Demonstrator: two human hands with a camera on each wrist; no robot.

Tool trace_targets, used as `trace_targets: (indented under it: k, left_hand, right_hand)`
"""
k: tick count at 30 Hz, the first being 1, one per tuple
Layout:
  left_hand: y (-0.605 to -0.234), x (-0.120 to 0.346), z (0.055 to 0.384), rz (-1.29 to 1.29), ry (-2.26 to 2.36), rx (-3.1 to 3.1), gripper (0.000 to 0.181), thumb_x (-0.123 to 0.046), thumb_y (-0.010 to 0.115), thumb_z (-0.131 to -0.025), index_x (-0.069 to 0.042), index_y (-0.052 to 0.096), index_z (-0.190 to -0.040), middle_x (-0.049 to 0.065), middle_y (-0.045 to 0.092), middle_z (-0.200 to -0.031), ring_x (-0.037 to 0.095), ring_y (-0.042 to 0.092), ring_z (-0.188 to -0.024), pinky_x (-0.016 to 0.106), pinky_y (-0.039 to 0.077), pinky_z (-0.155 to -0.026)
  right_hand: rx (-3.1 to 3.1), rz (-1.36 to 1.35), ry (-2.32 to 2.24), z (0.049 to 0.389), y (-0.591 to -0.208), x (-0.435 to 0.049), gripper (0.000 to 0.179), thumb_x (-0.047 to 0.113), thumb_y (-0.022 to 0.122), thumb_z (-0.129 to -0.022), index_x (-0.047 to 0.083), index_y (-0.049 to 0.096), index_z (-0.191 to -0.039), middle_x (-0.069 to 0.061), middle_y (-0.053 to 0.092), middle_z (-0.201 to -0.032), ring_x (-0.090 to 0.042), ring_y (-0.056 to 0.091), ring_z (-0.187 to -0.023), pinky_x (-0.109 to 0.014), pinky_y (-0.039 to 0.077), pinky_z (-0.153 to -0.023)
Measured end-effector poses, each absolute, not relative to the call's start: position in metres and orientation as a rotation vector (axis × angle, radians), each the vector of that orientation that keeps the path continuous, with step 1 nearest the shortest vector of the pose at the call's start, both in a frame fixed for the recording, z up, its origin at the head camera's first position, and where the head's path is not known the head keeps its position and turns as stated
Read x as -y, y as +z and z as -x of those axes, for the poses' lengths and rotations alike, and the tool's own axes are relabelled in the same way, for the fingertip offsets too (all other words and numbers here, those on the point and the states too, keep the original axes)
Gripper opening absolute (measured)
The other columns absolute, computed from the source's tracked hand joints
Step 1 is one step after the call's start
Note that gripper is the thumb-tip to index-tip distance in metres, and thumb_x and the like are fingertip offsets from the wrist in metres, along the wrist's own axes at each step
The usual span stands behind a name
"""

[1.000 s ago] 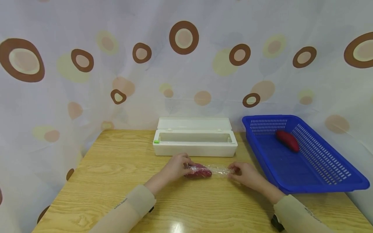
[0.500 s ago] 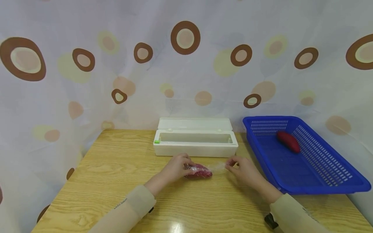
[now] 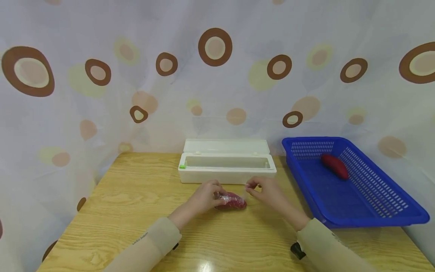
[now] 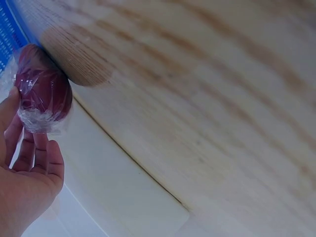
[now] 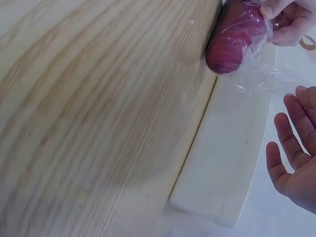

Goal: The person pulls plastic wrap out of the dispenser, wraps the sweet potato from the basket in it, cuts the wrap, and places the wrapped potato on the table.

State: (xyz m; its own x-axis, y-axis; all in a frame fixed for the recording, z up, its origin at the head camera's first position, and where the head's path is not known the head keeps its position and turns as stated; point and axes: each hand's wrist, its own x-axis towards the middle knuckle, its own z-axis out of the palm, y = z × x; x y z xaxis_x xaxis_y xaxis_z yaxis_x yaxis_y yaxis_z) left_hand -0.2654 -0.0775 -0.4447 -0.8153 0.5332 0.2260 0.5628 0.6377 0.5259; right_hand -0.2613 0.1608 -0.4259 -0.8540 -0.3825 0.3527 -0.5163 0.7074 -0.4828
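A dark red sweet potato, partly wrapped in clear cling film, is on the wooden table in front of a white box. My left hand grips its left end; in the left wrist view the thumb presses the crinkled film on the sweet potato. Just beyond the other end, my right hand pinches the loose tail of film between thumb and forefinger. The right wrist view shows that cling film stretching from the sweet potato toward the right hand, whose other fingers are spread.
Behind the hands stands the long white cling film box, its lid raised and a green tab at its left. A blue plastic basket on the right holds a second sweet potato. A patterned curtain hangs behind the table.
My right hand has moved left and slightly up, bringing the film's tail in close to the sweet potato. The left hand keeps its grip in the same place.
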Motion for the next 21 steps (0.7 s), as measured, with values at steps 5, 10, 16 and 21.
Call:
trace_targets:
  k: [5,10,16,21]
  left_hand:
    - [-0.450,0.077,0.269,0.940,-0.878,2.799,0.022,-0.022,0.076,-0.079,-0.010,0.073,-0.097,-0.002,0.060,-0.092,0.009,0.055,-0.082,0.020,0.049,-0.072]
    - [-0.450,0.077,0.268,0.935,-0.882,2.785,0.022,-0.020,0.076,-0.079,-0.009,0.072,-0.097,0.000,0.061,-0.092,0.010,0.056,-0.082,0.021,0.049,-0.072]
    - [-0.450,0.076,0.267,0.921,-0.908,2.761,0.019,-0.018,0.077,-0.078,-0.010,0.073,-0.095,0.000,0.064,-0.092,0.010,0.058,-0.083,0.019,0.049,-0.072]
    - [-0.450,0.076,0.267,0.886,-0.975,2.745,0.021,-0.017,0.079,-0.076,-0.009,0.068,-0.093,-0.001,0.064,-0.089,0.008,0.058,-0.080,0.018,0.049,-0.069]
  right_hand:
    - [2.651,-0.778,0.871,0.263,-0.429,-0.148,0.008,0.019,0.071,-0.085,0.011,0.069,-0.085,0.007,0.066,-0.080,-0.010,0.060,-0.078,-0.040,0.051,-0.074]
    - [2.646,-0.816,0.889,0.262,-0.431,-0.135,0.005,0.016,0.072,-0.083,0.012,0.070,-0.084,0.007,0.066,-0.080,-0.009,0.060,-0.077,-0.038,0.051,-0.074]
    - [2.666,-0.828,0.909,0.259,-0.433,-0.124,0.010,0.023,0.072,-0.084,0.013,0.070,-0.083,0.009,0.066,-0.080,-0.007,0.060,-0.077,-0.034,0.049,-0.074]
    - [2.663,-0.833,0.943,0.260,-0.440,-0.116,0.007,0.019,0.073,-0.082,0.013,0.069,-0.082,0.009,0.066,-0.078,-0.005,0.059,-0.076,-0.035,0.051,-0.074]
